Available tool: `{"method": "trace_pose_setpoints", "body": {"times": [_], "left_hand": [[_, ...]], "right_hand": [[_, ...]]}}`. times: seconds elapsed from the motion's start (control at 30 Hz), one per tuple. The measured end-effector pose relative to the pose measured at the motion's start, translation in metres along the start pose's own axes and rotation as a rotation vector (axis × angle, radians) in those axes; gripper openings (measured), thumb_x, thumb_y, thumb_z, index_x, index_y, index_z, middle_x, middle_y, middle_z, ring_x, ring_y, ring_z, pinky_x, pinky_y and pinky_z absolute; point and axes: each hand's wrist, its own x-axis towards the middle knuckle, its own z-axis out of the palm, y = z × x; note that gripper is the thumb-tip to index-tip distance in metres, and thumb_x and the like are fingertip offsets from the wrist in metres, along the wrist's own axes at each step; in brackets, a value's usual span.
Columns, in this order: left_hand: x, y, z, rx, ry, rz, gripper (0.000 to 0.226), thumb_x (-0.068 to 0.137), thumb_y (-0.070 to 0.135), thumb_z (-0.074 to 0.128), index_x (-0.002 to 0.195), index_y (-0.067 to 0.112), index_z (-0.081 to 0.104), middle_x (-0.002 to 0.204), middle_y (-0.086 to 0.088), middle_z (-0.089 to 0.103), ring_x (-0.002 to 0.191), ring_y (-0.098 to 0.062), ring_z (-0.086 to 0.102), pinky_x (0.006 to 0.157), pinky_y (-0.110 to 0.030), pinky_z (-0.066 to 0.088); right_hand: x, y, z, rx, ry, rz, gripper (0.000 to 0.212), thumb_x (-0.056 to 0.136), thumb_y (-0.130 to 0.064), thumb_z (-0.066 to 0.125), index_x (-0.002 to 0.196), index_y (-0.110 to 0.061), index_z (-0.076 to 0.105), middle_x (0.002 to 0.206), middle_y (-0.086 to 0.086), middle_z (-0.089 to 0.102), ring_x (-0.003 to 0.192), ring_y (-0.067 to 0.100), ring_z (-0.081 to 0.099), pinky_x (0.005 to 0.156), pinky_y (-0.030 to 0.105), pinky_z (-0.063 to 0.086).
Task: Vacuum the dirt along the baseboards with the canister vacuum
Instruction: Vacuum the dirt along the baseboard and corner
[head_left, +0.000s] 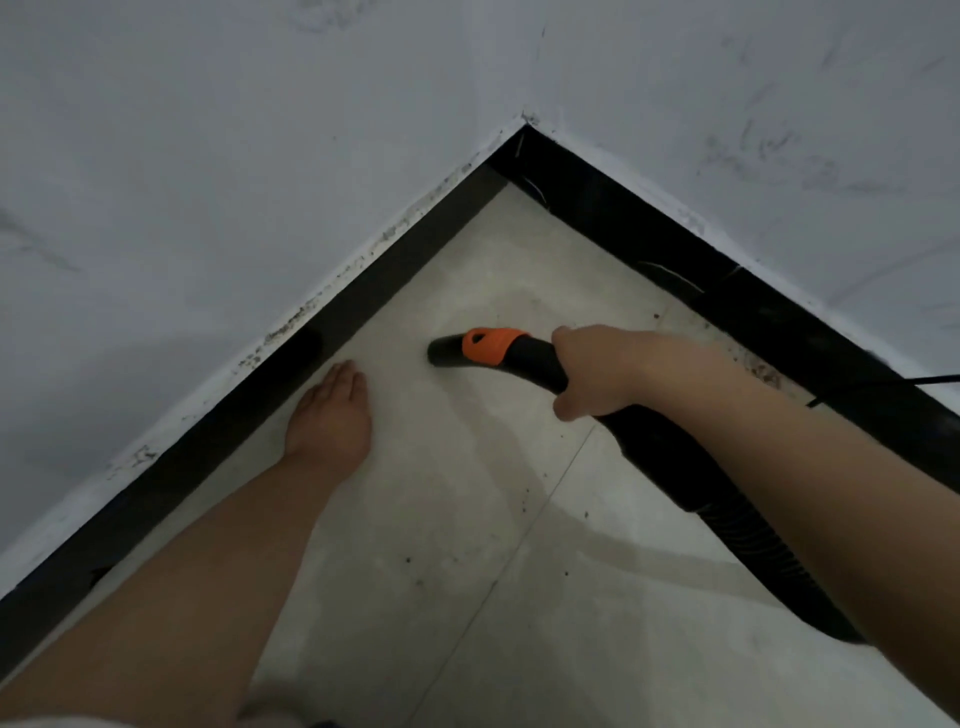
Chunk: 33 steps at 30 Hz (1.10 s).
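Walls, pale grey-white, scuffed with faint dark marks, two planes meeting at a corner in the upper middle of the head view.

Floor, light tiles with thin grout lines, filling the triangle between the walls.

Baseboards, black, one strip along the foot of each wall, joined at the corner; chipped paint and dark flecks along the top edge of the left strip.

Hose, black and ribbed, running from the lower right up under the right forearm to the handle.

Handle, black curved tube with an orange collar, ending in a dark open nozzle that points left, low over the tiles, near the left baseboard but apart from it.

Right hand, fingers curled round the handle just behind the collar, knuckles up.

Left hand, fingers straight and together, palm down on the floor just beside the left baseboard, left of the nozzle and apart from it.

Cord, thin, black, at the right edge against the right baseboard.

Dirt, brown crumbs along the foot of the right baseboard, with scattered specks on the tiles below the nozzle.
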Motion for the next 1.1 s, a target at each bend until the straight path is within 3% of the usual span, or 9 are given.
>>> {"method": "trace_pose_setpoints", "body": {"times": [0.17,0.37,0.47,0.53,0.6,0.67,0.87,1.0,1.1], "left_hand": [[-0.011,0.002,0.000,0.033,-0.072,-0.011,0.056,0.099,0.007,0.022,0.149,0.001,-0.002,0.158,-0.012,-0.006,0.147,-0.020,0.000,0.118,-0.027,0.009],[-0.019,-0.004,-0.007,0.114,-0.132,-0.024,0.055,0.099,0.008,0.021,0.149,-0.001,-0.002,0.158,-0.014,-0.005,0.147,-0.023,0.000,0.119,-0.030,0.009],[-0.015,0.001,-0.012,0.139,-0.170,-0.011,0.055,0.100,0.008,0.020,0.149,0.000,-0.003,0.158,-0.015,-0.003,0.147,-0.027,0.002,0.118,-0.033,0.011],[-0.012,0.010,-0.015,0.121,-0.195,0.011,0.056,0.100,0.008,0.020,0.150,0.002,-0.004,0.158,-0.015,-0.002,0.147,-0.030,0.002,0.118,-0.035,0.011],[-0.010,0.020,-0.016,0.119,-0.191,0.038,0.056,0.100,0.008,0.021,0.149,0.002,-0.004,0.158,-0.015,-0.002,0.147,-0.029,0.002,0.118,-0.036,0.011],[-0.008,0.029,-0.015,0.117,-0.185,0.073,0.056,0.100,0.008,0.021,0.149,0.001,-0.005,0.158,-0.015,-0.003,0.147,-0.028,0.001,0.119,-0.035,0.011],[-0.001,0.041,-0.022,0.105,-0.170,0.105,0.052,0.103,0.016,0.015,0.149,0.000,-0.004,0.158,-0.016,-0.004,0.147,-0.027,0.000,0.118,-0.033,0.009],[-0.001,0.043,-0.015,0.108,-0.159,0.108,0.052,0.104,0.020,0.015,0.149,0.000,-0.003,0.158,-0.016,-0.003,0.147,-0.026,0.001,0.119,-0.032,0.010],[-0.005,0.046,-0.009,0.110,-0.185,0.112,0.053,0.103,0.019,0.015,0.149,-0.001,-0.003,0.158,-0.016,-0.004,0.147,-0.025,0.000,0.119,-0.032,0.009]], "right_hand": [[-0.012,0.000,0.023,0.068,-0.010,-0.017,0.047,0.085,-0.020,0.060,0.124,-0.006,0.037,0.077,0.000,0.042,0.081,0.020,0.051,0.064,0.025,0.042],[-0.005,-0.019,0.031,0.076,0.039,-0.026,0.049,0.087,-0.016,0.057,0.129,-0.003,0.035,0.072,0.000,0.038,0.080,0.021,0.050,0.053,0.023,0.038],[0.002,-0.016,0.026,0.137,0.115,0.093,0.051,0.088,-0.011,0.054,0.133,-0.003,0.033,0.084,0.004,0.049,0.084,0.024,0.054,0.057,0.026,0.040],[0.006,0.003,0.016,0.196,0.175,0.217,0.051,0.087,-0.010,0.054,0.134,-0.003,0.035,0.098,0.009,0.054,0.091,0.024,0.057,0.068,0.025,0.042],[0.008,0.024,0.006,0.228,0.195,0.308,0.049,0.087,-0.011,0.056,0.133,-0.004,0.040,0.089,0.006,0.051,0.088,0.023,0.055,0.071,0.025,0.041],[0.007,0.041,0.000,0.239,0.184,0.339,0.047,0.087,-0.013,0.058,0.131,-0.005,0.043,0.079,0.004,0.048,0.082,0.020,0.052,0.071,0.025,0.040],[-0.012,0.043,0.009,0.211,0.067,0.225,0.053,0.085,-0.017,0.062,0.133,-0.009,0.040,0.096,0.006,0.050,0.086,0.019,0.051,0.074,0.025,0.043],[-0.026,0.027,0.018,0.028,-0.023,0.143,0.049,0.087,-0.015,0.060,0.131,-0.006,0.041,0.078,0.003,0.046,0.083,0.018,0.051,0.057,0.020,0.042],[-0.016,0.036,0.000,0.045,-0.020,0.217,0.046,0.088,-0.014,0.058,0.131,-0.006,0.044,0.094,0.007,0.052,0.086,0.020,0.052,0.075,0.026,0.046]]}}
